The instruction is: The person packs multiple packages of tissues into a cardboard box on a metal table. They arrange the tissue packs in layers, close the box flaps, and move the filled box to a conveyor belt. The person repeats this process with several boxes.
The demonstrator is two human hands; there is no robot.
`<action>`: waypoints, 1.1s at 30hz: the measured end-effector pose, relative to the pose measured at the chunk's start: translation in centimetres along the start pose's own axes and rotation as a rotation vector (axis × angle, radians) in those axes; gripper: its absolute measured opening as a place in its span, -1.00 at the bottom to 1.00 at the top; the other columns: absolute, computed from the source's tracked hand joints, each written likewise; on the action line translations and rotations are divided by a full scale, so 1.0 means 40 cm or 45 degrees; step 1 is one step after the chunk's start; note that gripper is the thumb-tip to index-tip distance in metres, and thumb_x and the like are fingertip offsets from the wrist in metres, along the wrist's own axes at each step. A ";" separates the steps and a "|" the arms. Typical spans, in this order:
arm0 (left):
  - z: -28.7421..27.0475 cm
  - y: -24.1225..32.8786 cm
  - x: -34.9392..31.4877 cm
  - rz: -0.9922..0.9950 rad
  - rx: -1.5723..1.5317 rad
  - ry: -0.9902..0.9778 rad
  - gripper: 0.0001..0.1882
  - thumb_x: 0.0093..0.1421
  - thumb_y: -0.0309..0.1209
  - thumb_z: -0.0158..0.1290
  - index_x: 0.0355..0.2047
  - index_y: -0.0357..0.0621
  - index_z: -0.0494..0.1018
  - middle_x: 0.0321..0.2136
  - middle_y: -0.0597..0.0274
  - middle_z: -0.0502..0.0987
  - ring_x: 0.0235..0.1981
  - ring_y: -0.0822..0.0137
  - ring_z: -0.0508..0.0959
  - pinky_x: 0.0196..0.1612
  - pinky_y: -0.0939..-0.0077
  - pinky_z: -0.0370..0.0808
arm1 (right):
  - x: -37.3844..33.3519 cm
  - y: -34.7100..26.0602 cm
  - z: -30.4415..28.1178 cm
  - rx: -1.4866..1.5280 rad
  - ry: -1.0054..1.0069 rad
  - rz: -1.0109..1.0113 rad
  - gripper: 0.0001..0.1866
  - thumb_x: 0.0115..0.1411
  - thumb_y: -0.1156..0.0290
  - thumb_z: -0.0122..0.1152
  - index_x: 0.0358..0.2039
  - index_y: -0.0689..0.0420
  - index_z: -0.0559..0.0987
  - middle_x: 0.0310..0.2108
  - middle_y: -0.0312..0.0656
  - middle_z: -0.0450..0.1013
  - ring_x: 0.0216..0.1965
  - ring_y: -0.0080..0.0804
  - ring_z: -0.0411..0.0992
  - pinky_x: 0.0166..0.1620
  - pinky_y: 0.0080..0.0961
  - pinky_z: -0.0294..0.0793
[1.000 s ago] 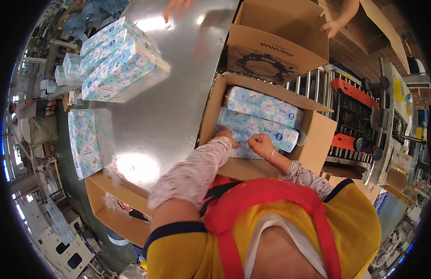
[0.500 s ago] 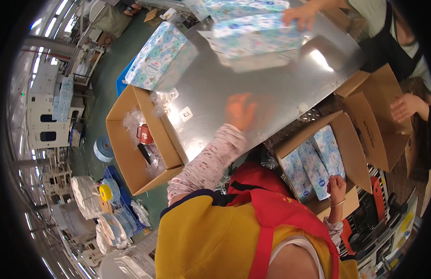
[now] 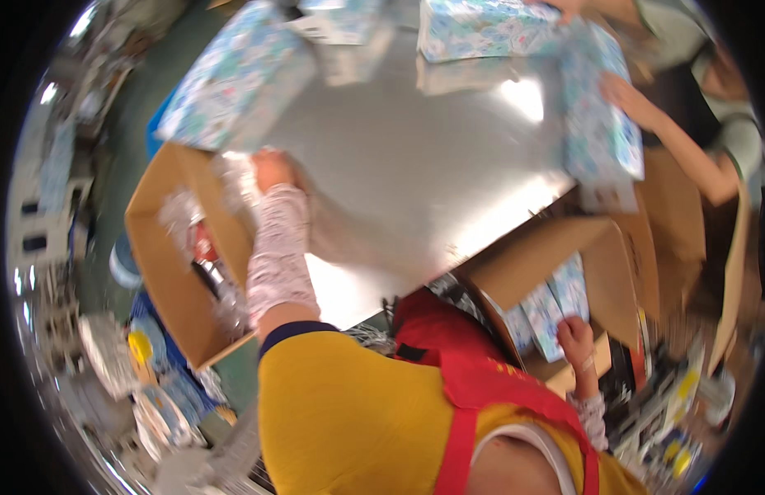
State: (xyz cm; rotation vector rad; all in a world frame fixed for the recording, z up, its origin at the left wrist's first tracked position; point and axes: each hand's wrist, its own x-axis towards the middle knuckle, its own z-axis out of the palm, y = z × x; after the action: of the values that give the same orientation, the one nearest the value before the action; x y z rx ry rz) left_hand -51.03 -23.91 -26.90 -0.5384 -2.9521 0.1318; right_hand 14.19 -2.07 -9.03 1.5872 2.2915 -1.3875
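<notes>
My left hand (image 3: 273, 169) is over the left edge of the metal table (image 3: 382, 173), at the clear plastic pieces (image 3: 236, 180) beside an open carton. Motion blur hides its fingers, so I cannot tell what it holds. My right hand (image 3: 574, 340) is closed at the near edge of an open cardboard box (image 3: 522, 260) on the right; whatever it may hold is too small to make out. Inside that box stand several blue-and-white flowered packs (image 3: 541, 312), side by side.
The open carton (image 3: 180, 285) at left holds a red tape dispenser (image 3: 203, 247) and crumpled clear plastic. A large flowered pack (image 3: 234, 78) lies at the table's far left. Across the table, a co-worker's hand (image 3: 630, 101) touches an upright flowered pack (image 3: 598, 115).
My left hand has moved left across the table to the clear plastic pieces. The co-worker's pack has moved right. My view has shifted; my right hand stays by the box, closed.
</notes>
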 end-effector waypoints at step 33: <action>-0.669 0.608 -0.897 1.484 -1.015 -0.073 -0.85 -0.02 -0.30 0.12 -0.47 -0.07 0.53 -0.49 0.21 0.53 -0.42 0.19 0.51 -0.38 0.31 0.42 | -0.144 0.236 -0.044 0.108 0.470 -0.358 -0.87 0.05 0.42 0.11 -0.55 0.21 0.48 -0.71 -0.06 0.36 -0.70 -0.27 0.35 -0.57 -0.43 0.31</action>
State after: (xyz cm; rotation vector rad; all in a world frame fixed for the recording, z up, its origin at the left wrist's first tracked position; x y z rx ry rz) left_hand -5.38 -12.39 -7.46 -2.2415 -2.1859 -0.9297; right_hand 24.93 -4.35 -11.28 1.7251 2.7964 -1.3536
